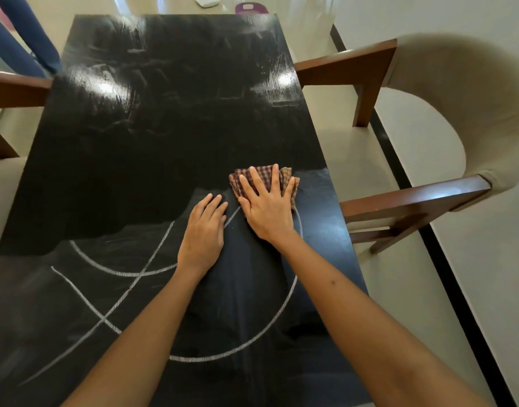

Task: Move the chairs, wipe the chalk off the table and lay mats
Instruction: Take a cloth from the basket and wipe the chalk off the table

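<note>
A long black table runs away from me. White chalk lines, curves and a cross, mark its near half; the far half is glossy with faint smears. My right hand presses flat, fingers spread, on a folded brown checked cloth near the table's right side. My left hand rests flat on the table just left of it, holding nothing. A cream chair with brown wooden arms stands at the right of the table.
Another chair's wooden arm and cream seat show at the left edge. A person's blue-clad legs stand at the far left. On the pale floor beyond the table lie a white object and a purple object.
</note>
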